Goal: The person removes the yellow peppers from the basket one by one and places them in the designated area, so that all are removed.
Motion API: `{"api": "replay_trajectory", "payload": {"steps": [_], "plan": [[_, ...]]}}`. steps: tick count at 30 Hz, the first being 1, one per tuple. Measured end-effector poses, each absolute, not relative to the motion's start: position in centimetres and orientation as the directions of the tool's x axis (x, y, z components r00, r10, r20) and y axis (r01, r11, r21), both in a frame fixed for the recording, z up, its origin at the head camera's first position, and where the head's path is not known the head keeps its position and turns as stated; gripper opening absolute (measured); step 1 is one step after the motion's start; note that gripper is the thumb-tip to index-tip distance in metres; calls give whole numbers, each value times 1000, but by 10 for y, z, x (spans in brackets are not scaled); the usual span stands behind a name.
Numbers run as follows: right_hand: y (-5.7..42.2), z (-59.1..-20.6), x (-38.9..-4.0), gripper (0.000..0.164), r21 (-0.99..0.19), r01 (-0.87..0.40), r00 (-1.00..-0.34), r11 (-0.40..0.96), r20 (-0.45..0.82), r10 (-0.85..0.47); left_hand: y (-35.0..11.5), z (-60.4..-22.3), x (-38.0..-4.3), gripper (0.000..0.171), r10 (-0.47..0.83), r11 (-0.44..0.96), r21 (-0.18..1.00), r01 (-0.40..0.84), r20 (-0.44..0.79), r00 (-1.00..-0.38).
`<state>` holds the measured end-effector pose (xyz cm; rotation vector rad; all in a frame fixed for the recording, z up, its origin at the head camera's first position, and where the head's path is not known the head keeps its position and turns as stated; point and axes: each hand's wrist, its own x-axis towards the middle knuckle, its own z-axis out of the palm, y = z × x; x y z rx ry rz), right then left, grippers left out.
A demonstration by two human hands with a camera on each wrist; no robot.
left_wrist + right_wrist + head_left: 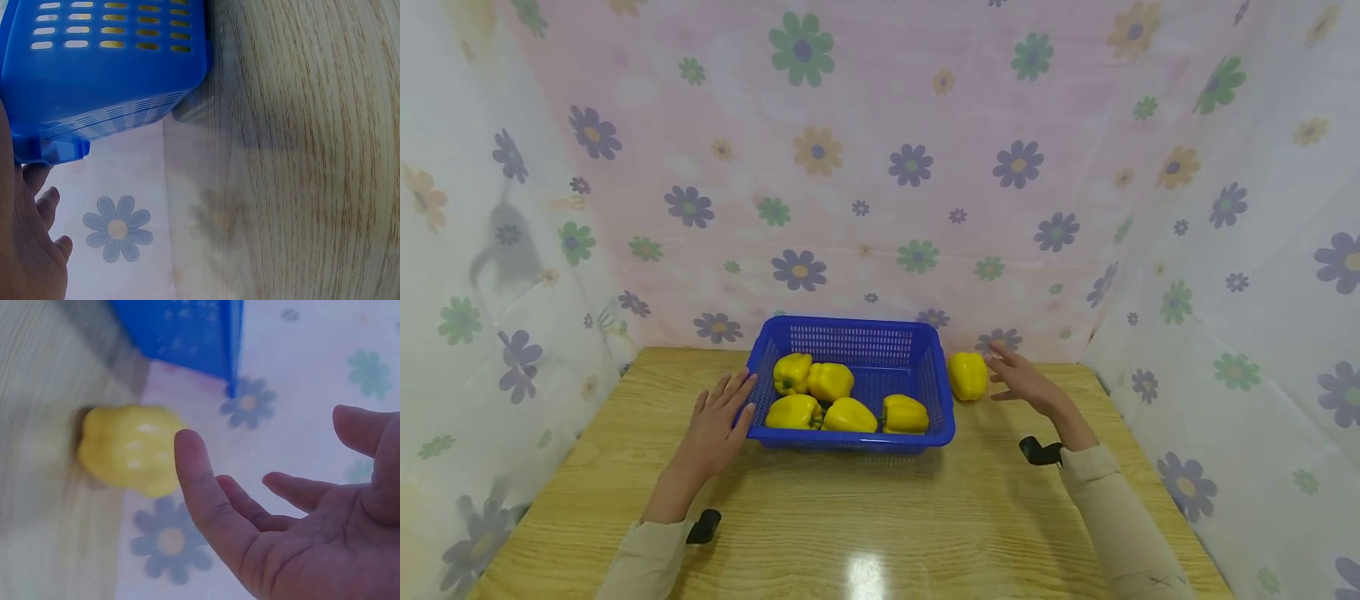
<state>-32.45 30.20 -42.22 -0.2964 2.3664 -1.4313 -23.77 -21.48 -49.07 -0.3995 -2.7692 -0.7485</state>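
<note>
A blue plastic basket (pixel 859 442) with slotted walls stands on the table and holds several yellow bell peppers (pixel 850 414). My left hand (pixel 715 429) rests on the basket's left rim, fingers extended; in the left wrist view its fingers (pixel 47 206) show beneath the rim's corner. Outside the basket, close to its right wall, one more yellow bell pepper (pixel 967 376) sits on the table. Just right of that pepper is my right hand (pixel 1026 383), its fingers spread and loosely bent, with nothing held. The right wrist view shows the loose pepper (pixel 128 450) beyond the fingertips.
The wooden table (pixel 820 517) meets a flower-printed cloth backdrop (pixel 865 225) right behind the basket. Similar cloth walls rise at the left (pixel 482 333) and right (pixel 1240 317). A dark wrist camera (pixel 703 527) sits by the left cuff, another camera (pixel 1040 451) by the right.
</note>
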Motion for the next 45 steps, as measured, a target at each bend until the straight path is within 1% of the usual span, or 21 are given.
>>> {"api": "replay_trajectory", "payload": {"steps": [5, 8, 12, 15, 19, 22, 24, 26, 28, 33, 37, 39, 41, 45], "plan": [[288, -401, -310, 68, -855, -98, -885, 510, -159, -437, -215, -490, -239, 55, 200, 833, 449, 323, 300, -933], [277, -390, -303, 61, -823, -132, -872, 553, -169, -459, -215, -490, -239, 55, 202, 832, 449, 326, 303, -931], [263, -379, -301, 55, -773, -185, -865, 607, -166, -474, -215, -490, -239, 56, 202, 830, 451, 329, 308, -930], [254, -373, -303, 55, -741, -255, -845, 621, -141, -516, -215, -489, -239, 56, 198, 830, 449, 331, 316, -928], [242, -366, -307, 52, -689, -402, -768, 602, -103, -632, -214, -488, -237, 55, 199, 832, 442, 336, 327, -924], [232, -362, -310, 50, -636, -519, -680, 571, -98, -727, -214, -487, -237, 55, 200, 833, 441, 334, 323, -925], [224, -360, -313, 49, -612, -564, -635, 555, -108, -765, -214, -488, -238, 55, 199, 836, 441, 327, 311, -929], [216, -360, -316, 50, -609, -578, -606, 543, -125, -786, -214, -488, -239, 56, 198, 838, 441, 320, 301, -933], [209, -361, -319, 50, -588, -594, -596, 549, -137, -791, -215, -489, -239, 56, 200, 841, 439, 317, 293, -935], [189, -362, -322, 51, -551, -579, -601, 600, -209, -772, -216, -490, -240, 57, 205, 841, 439, 316, 282, -937], [176, -368, -323, 53, -566, -511, -609, 646, -292, -738, -217, -491, -240, 57, 207, 840, 440, 316, 279, -938], [171, -374, -324, 55, -552, -485, -623, 678, -326, -711, -217, -492, -240, 57, 206, 841, 438, 319, 286, -936], [168, -380, -327, 57, -541, -462, -633, 703, -355, -688, -217, -490, -239, 57, 206, 840, 435, 324, 297, -932], [162, -389, -333, 59, -512, -456, -635, 728, -386, -670, -216, -489, -237, 56, 201, 839, 438, 324, 304, -931]]}}
